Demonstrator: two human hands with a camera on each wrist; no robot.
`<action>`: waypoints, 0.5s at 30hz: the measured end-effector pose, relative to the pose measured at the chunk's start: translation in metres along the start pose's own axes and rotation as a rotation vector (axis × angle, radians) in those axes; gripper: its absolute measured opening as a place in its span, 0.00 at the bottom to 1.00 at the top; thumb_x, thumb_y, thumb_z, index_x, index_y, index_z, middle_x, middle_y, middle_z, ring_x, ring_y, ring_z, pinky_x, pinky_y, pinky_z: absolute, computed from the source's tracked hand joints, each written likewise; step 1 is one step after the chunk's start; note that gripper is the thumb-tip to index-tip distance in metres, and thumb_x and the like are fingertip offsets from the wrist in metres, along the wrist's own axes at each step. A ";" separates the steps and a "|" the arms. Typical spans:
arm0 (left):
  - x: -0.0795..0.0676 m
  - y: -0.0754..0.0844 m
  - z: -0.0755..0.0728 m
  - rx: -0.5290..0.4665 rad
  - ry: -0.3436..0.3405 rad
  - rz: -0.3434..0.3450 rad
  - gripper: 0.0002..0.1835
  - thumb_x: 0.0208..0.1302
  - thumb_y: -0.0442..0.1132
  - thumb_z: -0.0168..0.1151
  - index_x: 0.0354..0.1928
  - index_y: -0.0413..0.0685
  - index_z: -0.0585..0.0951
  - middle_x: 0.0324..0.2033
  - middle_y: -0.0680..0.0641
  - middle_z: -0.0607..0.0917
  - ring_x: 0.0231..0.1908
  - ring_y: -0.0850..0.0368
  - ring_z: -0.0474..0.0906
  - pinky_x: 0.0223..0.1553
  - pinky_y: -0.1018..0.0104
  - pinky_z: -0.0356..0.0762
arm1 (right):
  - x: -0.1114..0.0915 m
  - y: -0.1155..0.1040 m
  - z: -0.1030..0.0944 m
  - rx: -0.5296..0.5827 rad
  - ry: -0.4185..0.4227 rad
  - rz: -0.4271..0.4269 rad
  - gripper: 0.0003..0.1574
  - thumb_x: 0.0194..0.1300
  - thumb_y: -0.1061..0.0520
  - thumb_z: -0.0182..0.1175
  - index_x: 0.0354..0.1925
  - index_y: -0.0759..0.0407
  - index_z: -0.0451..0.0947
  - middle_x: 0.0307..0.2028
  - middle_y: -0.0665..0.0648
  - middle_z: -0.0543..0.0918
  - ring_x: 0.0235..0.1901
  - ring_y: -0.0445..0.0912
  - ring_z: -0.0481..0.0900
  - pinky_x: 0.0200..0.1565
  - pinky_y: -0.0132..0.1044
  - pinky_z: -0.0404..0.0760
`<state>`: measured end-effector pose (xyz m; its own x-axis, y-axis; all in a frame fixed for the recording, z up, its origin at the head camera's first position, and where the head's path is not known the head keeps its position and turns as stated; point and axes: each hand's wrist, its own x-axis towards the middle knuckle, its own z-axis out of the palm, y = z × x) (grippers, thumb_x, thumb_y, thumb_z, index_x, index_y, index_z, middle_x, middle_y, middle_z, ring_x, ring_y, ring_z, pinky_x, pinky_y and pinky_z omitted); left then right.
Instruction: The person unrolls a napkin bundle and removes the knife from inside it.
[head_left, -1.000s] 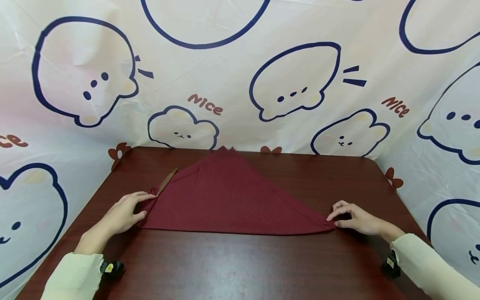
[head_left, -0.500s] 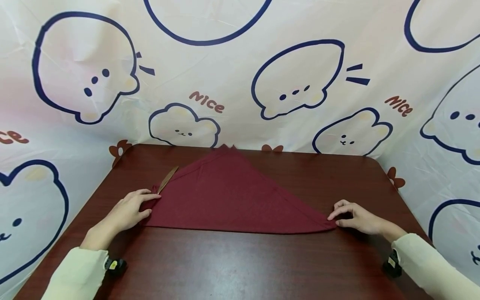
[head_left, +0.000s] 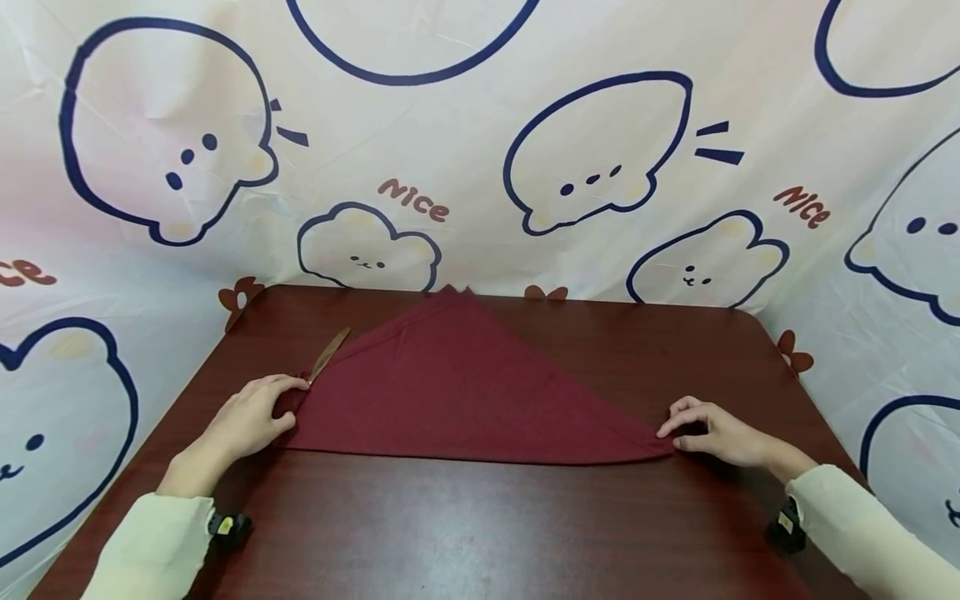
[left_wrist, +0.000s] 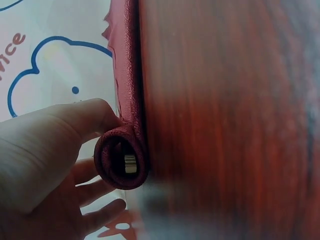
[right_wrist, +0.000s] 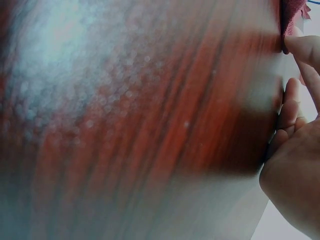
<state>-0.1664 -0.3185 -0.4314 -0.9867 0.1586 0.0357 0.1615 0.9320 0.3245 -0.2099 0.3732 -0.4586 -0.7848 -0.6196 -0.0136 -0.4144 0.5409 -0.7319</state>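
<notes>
Pale backdrop round three sides, navy cartoon outlines, three brown flowers along the worktop edge. Writing: "Nice" twice in full in reddish brown, plus a cut-off "ce" at far left; left wrist view has another "Nice", partly cropped. One worktop, dark brown wood grain, shiny near the person.

One maroon cloth, folded to a triangle, lies flat across the worktop, long edge facing the person, two small tips at its peak by the far edge. Its left end is rolled into one tube; one gold-coloured end shows inside. One gold flat piece, blade-like, sticks out at the tube's far side, slanted.

Two hands. Left hand half closed, thumb and fingers pinching the rolled end, fingertips at the gold piece's base. Right hand nearly closed, thumb and forefinger pinching the cloth's right corner. Two cream sleeves, two black wrist devices; yellow patches on them, too small to read.
</notes>
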 end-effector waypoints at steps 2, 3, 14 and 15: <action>0.000 0.000 0.000 -0.006 -0.004 0.001 0.25 0.61 0.34 0.62 0.62 0.41 0.78 0.63 0.28 0.74 0.64 0.27 0.66 0.60 0.26 0.66 | 0.000 -0.001 -0.001 0.003 -0.002 0.003 0.10 0.67 0.61 0.65 0.45 0.52 0.88 0.46 0.51 0.74 0.47 0.32 0.69 0.48 0.27 0.68; 0.000 0.000 0.000 -0.007 -0.013 0.003 0.25 0.62 0.34 0.62 0.63 0.42 0.77 0.63 0.28 0.74 0.64 0.27 0.66 0.59 0.26 0.66 | 0.001 -0.001 -0.001 0.003 -0.003 0.005 0.10 0.67 0.61 0.65 0.46 0.52 0.88 0.46 0.51 0.74 0.47 0.32 0.69 0.48 0.27 0.68; -0.001 0.000 -0.001 0.030 -0.059 0.007 0.23 0.65 0.34 0.63 0.63 0.44 0.79 0.65 0.23 0.69 0.65 0.23 0.63 0.58 0.21 0.63 | 0.000 -0.001 -0.002 -0.001 -0.005 0.019 0.10 0.68 0.60 0.65 0.46 0.51 0.88 0.47 0.51 0.73 0.47 0.31 0.68 0.48 0.28 0.68; -0.001 -0.001 0.000 0.034 -0.052 0.007 0.23 0.65 0.34 0.64 0.62 0.44 0.80 0.65 0.24 0.70 0.64 0.23 0.63 0.58 0.21 0.63 | 0.000 -0.001 -0.002 0.002 -0.007 0.019 0.10 0.68 0.60 0.65 0.46 0.51 0.88 0.47 0.51 0.73 0.47 0.31 0.68 0.48 0.28 0.68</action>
<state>-0.1658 -0.3195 -0.4312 -0.9833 0.1816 -0.0117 0.1703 0.9411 0.2921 -0.2108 0.3737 -0.4570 -0.7896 -0.6128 -0.0320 -0.3984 0.5515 -0.7329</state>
